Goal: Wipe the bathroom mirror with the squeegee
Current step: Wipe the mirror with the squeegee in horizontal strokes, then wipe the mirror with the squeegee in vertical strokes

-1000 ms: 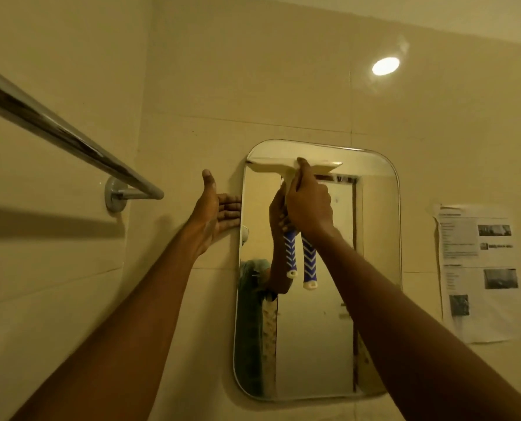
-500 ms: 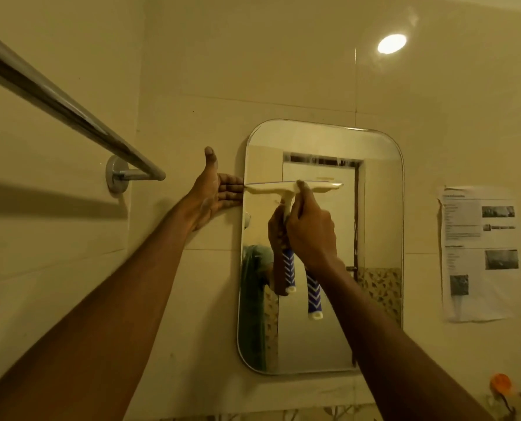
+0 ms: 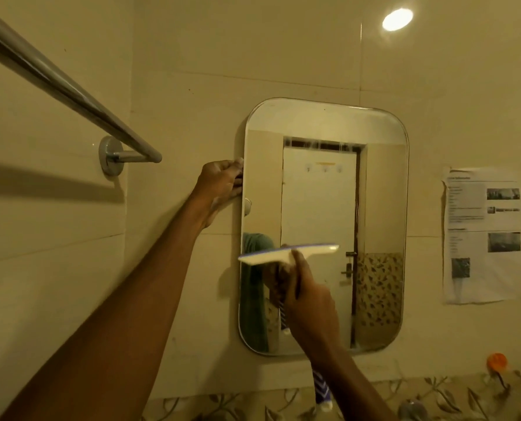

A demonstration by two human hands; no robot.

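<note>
A rounded rectangular mirror (image 3: 380, 183) hangs on the beige tiled wall. My right hand (image 3: 309, 302) grips the squeegee (image 3: 286, 254) by its blue-and-white handle, whose end pokes out below my wrist. The pale blade lies across the lower left part of the glass, tilted slightly up to the right. My left hand (image 3: 222, 185) holds the mirror's left edge at mid height, fingers curled round the rim. The glass reflects a white door and my own arm.
A chrome towel rail (image 3: 71, 95) juts from the left wall at head height, close to my left arm. A printed paper sheet (image 3: 483, 235) is stuck to the wall right of the mirror. An orange hook (image 3: 497, 361) sits lower right above patterned tiles.
My right hand has dragged the squeegee down from the mirror's top to its lower part. My left hand went from flat beside the mirror to gripping its edge.
</note>
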